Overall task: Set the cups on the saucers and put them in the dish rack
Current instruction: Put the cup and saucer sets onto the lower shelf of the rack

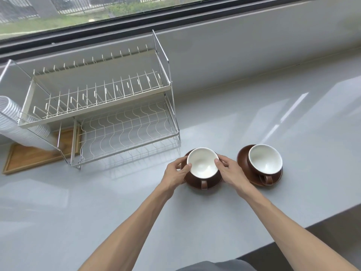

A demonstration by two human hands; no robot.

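Two brown cups with white insides stand on brown saucers on the grey counter. The left cup (203, 163) sits on its saucer (212, 183), handle toward me. My left hand (176, 172) grips the left side of this cup and saucer, thumb on the cup's rim. On the opposite side, my right hand (231, 171) holds it the same way. The right cup (265, 161) rests on its saucer (243, 155), untouched. The two-tier wire dish rack (125, 132) stands to the left, both tiers without dishes.
A stack of white disposable cups (21, 126) lies on a wooden tray (29, 155) beside the rack's left end. A window sill and window run along the back. The counter's front edge (312, 223) cuts across at lower right.
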